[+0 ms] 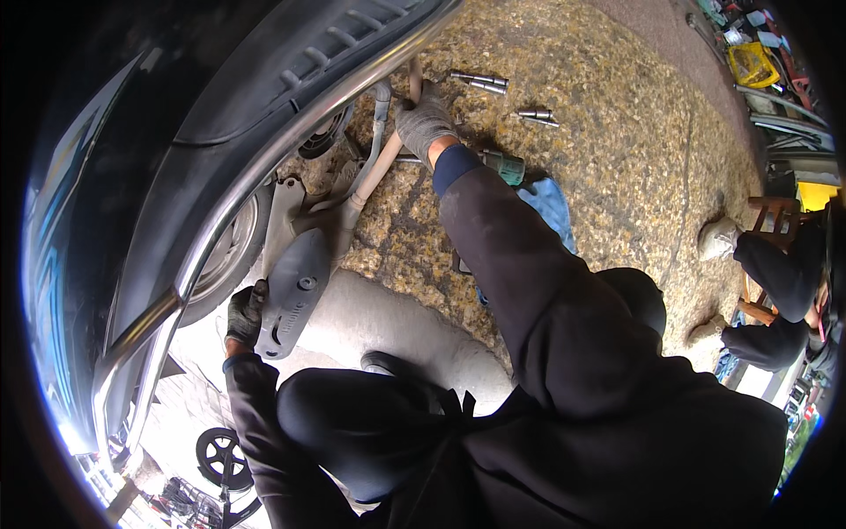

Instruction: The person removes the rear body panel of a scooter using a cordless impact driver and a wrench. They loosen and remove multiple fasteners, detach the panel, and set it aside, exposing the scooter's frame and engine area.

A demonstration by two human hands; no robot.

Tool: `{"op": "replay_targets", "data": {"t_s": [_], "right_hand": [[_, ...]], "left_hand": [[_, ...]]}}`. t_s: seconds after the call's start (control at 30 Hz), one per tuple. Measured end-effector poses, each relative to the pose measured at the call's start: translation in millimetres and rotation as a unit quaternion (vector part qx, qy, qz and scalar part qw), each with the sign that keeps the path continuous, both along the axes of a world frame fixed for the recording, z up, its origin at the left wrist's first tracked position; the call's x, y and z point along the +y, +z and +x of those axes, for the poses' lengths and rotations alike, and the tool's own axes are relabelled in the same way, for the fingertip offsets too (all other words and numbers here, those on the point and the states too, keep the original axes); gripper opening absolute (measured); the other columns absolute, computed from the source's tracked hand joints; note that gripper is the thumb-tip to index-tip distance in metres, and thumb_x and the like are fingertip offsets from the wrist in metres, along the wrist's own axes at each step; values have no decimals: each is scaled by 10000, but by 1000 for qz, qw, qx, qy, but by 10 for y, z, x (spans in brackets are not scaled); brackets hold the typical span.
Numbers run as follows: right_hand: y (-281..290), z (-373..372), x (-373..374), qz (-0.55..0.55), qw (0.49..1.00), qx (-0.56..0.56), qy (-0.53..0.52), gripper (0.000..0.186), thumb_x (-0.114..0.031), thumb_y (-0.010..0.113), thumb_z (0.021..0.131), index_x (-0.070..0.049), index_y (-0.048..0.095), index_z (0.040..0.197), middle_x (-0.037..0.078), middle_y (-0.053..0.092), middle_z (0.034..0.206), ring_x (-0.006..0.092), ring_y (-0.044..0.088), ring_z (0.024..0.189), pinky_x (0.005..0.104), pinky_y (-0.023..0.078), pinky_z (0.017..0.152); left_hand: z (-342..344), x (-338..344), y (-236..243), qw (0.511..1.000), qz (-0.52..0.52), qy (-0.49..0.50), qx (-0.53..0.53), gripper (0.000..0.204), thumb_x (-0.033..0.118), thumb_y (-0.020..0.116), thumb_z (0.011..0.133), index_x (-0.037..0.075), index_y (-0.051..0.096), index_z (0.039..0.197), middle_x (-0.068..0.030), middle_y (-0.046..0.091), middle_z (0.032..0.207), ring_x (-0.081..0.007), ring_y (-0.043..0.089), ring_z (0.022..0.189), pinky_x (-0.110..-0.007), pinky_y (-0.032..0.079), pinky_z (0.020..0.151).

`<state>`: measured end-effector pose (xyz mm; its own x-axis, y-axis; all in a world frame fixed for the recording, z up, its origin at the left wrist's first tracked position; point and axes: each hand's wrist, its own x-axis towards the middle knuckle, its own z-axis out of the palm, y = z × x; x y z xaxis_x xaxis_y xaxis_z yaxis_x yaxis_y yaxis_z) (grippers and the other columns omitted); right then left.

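A grey exhaust muffler (298, 286) with a long brownish pipe (377, 172) lies aslant beside a dark scooter (189, 150). In a grey work glove, my right hand (425, 122) wraps around the pipe near its far end. My left hand (247, 315), in a darker glove, grips the muffler's left edge at its near end; some of its fingers are hidden behind it. Whether the muffler is attached to the scooter, I cannot tell. Part of the rear wheel (233, 251) shows behind the muffler.
A chrome guard bar (251, 181) runs along the scooter. Sockets (483, 82), further metal bits (538, 116), a green power tool (505, 166) and a blue cloth (550, 208) lie on the stained floor. Another person's dark-clad legs (775, 273) are at the right.
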<state>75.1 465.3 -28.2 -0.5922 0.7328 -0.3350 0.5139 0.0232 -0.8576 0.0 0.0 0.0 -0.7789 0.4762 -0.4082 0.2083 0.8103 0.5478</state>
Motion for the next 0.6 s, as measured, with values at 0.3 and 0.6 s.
{"op": "replay_targets", "data": {"t_s": [0.3,0.6], "right_hand": [[-48,-4,40,7,1000,8,22,482,-198,517,901,-23,390,1333,271,573,1151,401,582,1070,457,484,870],[32,84,108,150,968,-62,192,481,-245,568,888,-15,438,1290,272,583,1129,425,562,1084,466,478,895]], "left_hand": [[30,1014,388,983,-41,-53,171,280,257,739,822,2,641,880,-143,656,782,-266,615,684,-367,485,637],[52,3546,-97,937,17,-289,197,475,431,570,903,19,590,1138,-197,611,1141,-349,541,1115,-407,415,963]]}}
